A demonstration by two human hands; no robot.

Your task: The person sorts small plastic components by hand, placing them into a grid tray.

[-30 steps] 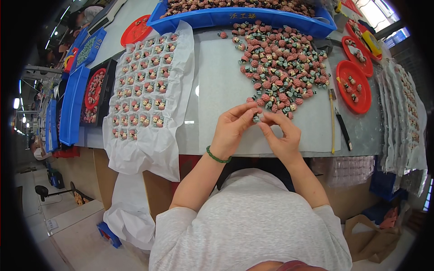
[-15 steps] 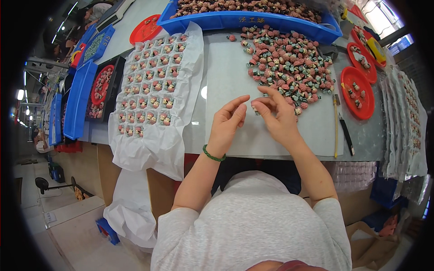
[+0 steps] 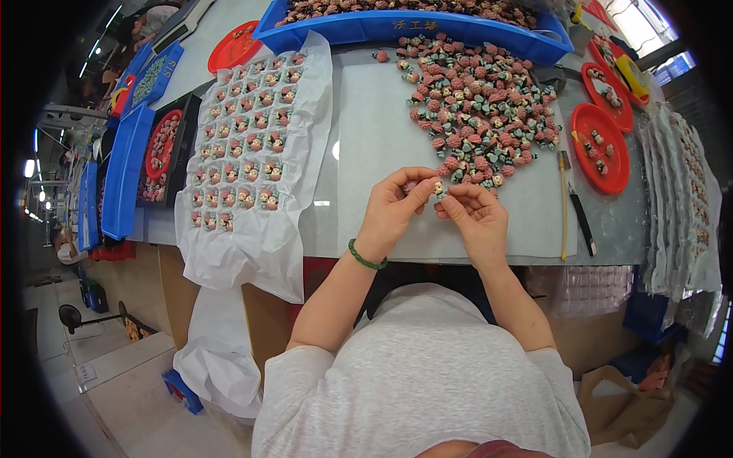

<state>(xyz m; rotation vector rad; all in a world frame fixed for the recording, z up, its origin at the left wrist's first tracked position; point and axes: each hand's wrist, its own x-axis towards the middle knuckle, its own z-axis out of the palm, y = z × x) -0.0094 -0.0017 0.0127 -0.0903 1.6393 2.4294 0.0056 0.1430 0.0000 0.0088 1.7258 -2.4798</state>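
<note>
Between my fingertips is a small figurine (image 3: 439,188) with a pale face; its lower part is green-grey. My left hand (image 3: 389,210), wearing a green bead bracelet, pinches it from the left, and something pink shows behind those fingers. From the right, my right hand (image 3: 481,221) closes thumb and fingers on its lower end. Just beyond my hands lies a loose heap of pink-topped figurines (image 3: 481,107) on a pale sheet (image 3: 366,145). To the left, a white compartment tray (image 3: 294,183) holds rows of similar figurines, with its nearest part covered in white wrapping.
A long blue bin (image 3: 336,36) full of figurines stands at the back. On the right are red plates (image 3: 603,179) with a few pieces, a thin yellow-handled brush (image 3: 565,214), a black-handled tool (image 3: 582,221) and stacked filled trays (image 3: 679,206). Another red plate (image 3: 235,47) lies back left.
My hands have come together and nearer to me. The figurine, earlier at my right fingertips, is now gripped by both hands. The view has shifted slightly.
</note>
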